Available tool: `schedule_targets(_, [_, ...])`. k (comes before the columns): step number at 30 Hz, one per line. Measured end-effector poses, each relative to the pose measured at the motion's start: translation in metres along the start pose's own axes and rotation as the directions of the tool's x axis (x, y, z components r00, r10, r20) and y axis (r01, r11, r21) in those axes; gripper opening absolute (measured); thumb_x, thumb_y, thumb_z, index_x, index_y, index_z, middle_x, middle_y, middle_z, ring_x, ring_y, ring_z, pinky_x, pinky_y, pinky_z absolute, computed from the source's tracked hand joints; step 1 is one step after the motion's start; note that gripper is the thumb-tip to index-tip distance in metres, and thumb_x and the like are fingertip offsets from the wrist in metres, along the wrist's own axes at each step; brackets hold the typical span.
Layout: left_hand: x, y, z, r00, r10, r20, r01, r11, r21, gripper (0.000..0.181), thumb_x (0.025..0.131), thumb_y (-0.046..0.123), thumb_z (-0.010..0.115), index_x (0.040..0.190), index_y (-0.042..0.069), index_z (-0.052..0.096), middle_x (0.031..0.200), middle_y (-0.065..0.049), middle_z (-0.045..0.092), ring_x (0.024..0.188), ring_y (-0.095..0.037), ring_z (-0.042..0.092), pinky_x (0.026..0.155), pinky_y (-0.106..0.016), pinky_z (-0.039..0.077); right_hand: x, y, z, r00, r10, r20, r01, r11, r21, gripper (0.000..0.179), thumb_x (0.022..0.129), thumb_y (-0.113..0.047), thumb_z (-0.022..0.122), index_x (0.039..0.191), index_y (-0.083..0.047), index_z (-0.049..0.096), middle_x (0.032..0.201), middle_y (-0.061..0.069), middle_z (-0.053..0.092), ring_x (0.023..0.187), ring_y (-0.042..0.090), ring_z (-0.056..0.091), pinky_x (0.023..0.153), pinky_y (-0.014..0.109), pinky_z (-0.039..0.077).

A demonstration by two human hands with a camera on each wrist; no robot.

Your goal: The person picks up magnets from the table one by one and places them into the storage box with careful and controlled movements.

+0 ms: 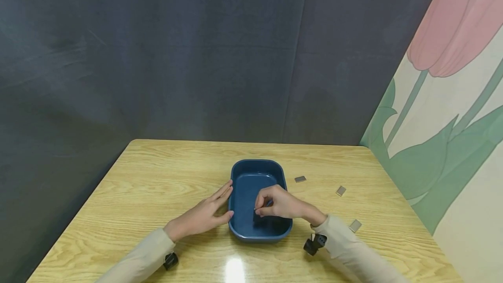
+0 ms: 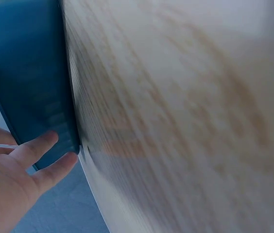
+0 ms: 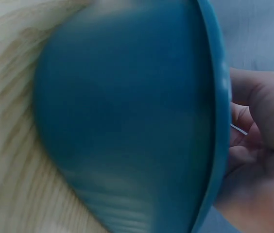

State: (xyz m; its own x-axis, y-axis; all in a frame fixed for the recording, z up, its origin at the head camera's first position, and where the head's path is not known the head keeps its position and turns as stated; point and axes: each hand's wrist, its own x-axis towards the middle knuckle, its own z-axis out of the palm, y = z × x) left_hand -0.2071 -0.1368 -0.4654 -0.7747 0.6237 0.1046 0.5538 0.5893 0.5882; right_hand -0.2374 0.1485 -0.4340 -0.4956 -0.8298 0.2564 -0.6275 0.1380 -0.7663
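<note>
A deep blue rectangular basin [image 1: 245, 187] with rounded corners stands on the table. My left hand [image 1: 202, 218] rests against its left side, fingers extended; in the left wrist view the fingertips touch the outer wall. Over the inside of the basin, my right hand [image 1: 277, 203] pinches something small and thin between thumb and fingers. Only a pale narrow edge [image 3: 239, 129] of it shows past the rim in the right wrist view. The fingers hide the rest, so its kind is unclear.
Three small flat greyish rectangular pieces lie on the wood-grain table [image 1: 165, 178] right of the basin: one near its far corner [image 1: 300, 179], another farther right [image 1: 341, 191], the last by the right sleeve [image 1: 355, 226]. A dark curtain [image 1: 216, 56] hangs behind.
</note>
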Motion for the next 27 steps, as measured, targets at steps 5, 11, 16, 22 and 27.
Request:
schedule_targets(5, [0.000, -0.001, 0.001, 1.000, 0.003, 0.000, -0.003, 1.000, -0.002, 0.075, 0.103, 0.047, 0.049, 0.157, 0.003, 0.021, 0.166, 0.001, 0.003, 0.145, -0.023, 0.022, 0.111, -0.045, 0.034, 0.003, 0.002, 0.004, 1.000, 0.013, 0.011, -0.013, 1.000, -0.009, 0.010, 0.086, 0.007, 0.072, 0.085, -0.002, 0.068, 0.088, 0.005, 0.070, 0.075, 0.012, 0.069, 0.067, 0.028, 0.059])
schedule_targets(11, [0.001, -0.002, 0.001, 1.000, 0.004, 0.004, -0.004, 1.000, -0.007, 0.074, 0.103, 0.044, 0.050, 0.157, 0.003, 0.020, 0.166, 0.001, 0.002, 0.146, -0.023, 0.021, 0.111, -0.045, 0.035, 0.006, 0.005, 0.009, 1.000, 0.013, 0.027, -0.012, 1.000, -0.011, 0.010, 0.086, 0.006, 0.072, 0.085, -0.002, 0.068, 0.086, 0.003, 0.069, 0.075, 0.010, 0.069, 0.066, 0.028, 0.059])
schedule_targets(16, [0.001, -0.001, 0.000, 1.000, 0.000, 0.002, 0.000, 1.000, -0.005, 0.073, 0.103, 0.043, 0.051, 0.157, 0.003, 0.021, 0.166, 0.001, 0.003, 0.146, -0.024, 0.022, 0.110, -0.046, 0.036, 0.009, 0.002, 0.013, 0.999, 0.016, 0.039, -0.014, 0.999, -0.039, 0.009, 0.086, 0.007, 0.072, 0.083, 0.000, 0.067, 0.086, 0.008, 0.069, 0.075, 0.014, 0.070, 0.067, 0.026, 0.058])
schedule_targets(22, [0.000, -0.001, 0.000, 1.000, -0.005, 0.012, 0.005, 1.000, -0.013, 0.074, 0.103, 0.043, 0.051, 0.157, 0.004, 0.020, 0.166, 0.002, 0.002, 0.146, -0.023, 0.021, 0.110, -0.046, 0.035, 0.012, -0.001, 0.017, 0.998, 0.032, 0.050, -0.030, 0.999, -0.041, 0.010, 0.084, 0.011, 0.072, 0.083, 0.002, 0.067, 0.086, 0.014, 0.069, 0.074, 0.020, 0.071, 0.067, 0.027, 0.059])
schedule_targets(27, [0.000, -0.001, 0.000, 1.000, -0.006, 0.011, 0.006, 1.000, -0.017, 0.073, 0.103, 0.043, 0.050, 0.157, 0.004, 0.020, 0.166, 0.001, 0.002, 0.146, -0.024, 0.021, 0.110, -0.047, 0.035, 0.014, 0.004, 0.021, 0.998, 0.031, 0.055, -0.028, 0.997, -0.068, 0.010, 0.085, 0.005, 0.074, 0.083, -0.003, 0.068, 0.087, 0.007, 0.070, 0.077, 0.005, 0.068, 0.068, 0.024, 0.058])
